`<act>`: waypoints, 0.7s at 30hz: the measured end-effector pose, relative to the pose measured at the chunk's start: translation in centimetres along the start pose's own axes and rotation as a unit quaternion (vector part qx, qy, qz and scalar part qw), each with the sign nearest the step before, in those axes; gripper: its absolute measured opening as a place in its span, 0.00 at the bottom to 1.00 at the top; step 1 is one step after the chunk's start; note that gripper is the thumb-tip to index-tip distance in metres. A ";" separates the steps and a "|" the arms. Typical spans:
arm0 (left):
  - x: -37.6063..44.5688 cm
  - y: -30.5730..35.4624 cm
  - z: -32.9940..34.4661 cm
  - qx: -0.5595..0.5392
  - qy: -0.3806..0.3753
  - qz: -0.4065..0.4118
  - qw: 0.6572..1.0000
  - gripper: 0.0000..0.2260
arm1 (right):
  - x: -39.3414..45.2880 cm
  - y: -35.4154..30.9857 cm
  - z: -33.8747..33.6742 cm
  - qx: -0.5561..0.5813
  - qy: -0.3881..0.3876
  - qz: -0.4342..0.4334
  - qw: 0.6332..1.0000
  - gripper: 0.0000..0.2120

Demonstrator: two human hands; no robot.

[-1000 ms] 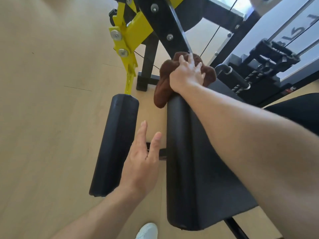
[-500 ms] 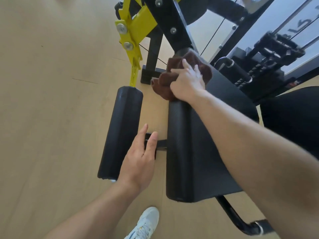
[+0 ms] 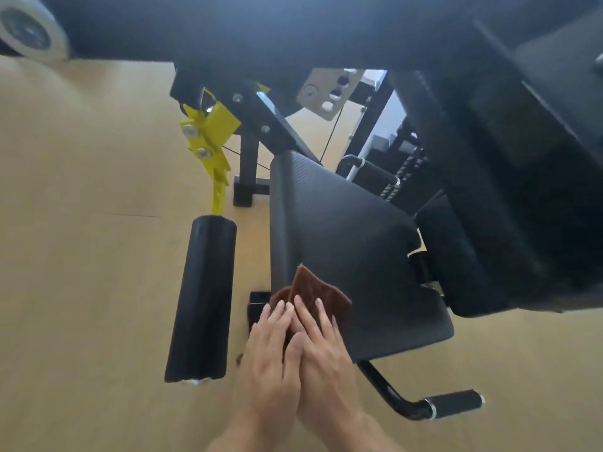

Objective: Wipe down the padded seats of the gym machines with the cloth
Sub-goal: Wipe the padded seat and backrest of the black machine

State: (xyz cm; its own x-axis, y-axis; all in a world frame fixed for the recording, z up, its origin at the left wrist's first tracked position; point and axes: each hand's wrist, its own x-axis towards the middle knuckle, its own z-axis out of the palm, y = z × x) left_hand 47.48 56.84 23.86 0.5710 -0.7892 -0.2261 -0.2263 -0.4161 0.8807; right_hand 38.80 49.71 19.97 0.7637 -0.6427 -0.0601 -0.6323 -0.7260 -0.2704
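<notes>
Cloth point(image 3: 318, 293) — brown, soft, limp, folded to a peak — held at the near left corner of the padded seat point(image 3: 342, 230), about six o'clock of the pad. Pressed flat between both palms: left hand point(image 3: 269, 347) and right hand point(image 3: 321, 347) with fingers straight and together, sandwiching rather than gripping. Light, floppy, likely to unfold or slip if released — best taken bunched under a flat palm. Seat vinyl looks smooth and firm, easy to glide over. Foam roller point(image 3: 202, 298) at nine o'clock of the seat, apart from it.
</notes>
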 end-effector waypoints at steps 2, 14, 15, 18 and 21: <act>0.0 -0.7 1.1 0.076 0.015 0.064 0.995 0.28 | -0.3 1.5 -1.1 0.100 -0.008 0.017 0.995 0.26; 1.1 5.3 10.4 0.375 -0.062 0.074 0.922 0.39 | 4.1 19.3 -4.0 0.218 -0.074 0.174 0.957 0.30; 1.1 5.8 11.4 0.384 -0.071 0.072 0.918 0.37 | 3.5 21.6 -4.2 0.227 -0.071 0.212 0.948 0.30; 1.6 6.4 13.9 0.404 -0.095 0.068 0.907 0.35 | 1.3 28.0 -4.3 0.242 -0.064 0.303 0.919 0.30; 3.1 6.2 14.9 0.430 -0.020 0.044 0.901 0.37 | 0.1 31.1 -3.5 0.276 -0.039 0.329 0.902 0.31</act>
State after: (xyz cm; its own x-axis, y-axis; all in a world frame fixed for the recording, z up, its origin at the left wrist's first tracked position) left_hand 36.11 45.05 22.38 0.4955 -0.8451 -0.2008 -0.8077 -0.5333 0.2515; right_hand 18.76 26.21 14.89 0.2663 -0.8555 -0.4441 -0.8078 0.0533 -0.5870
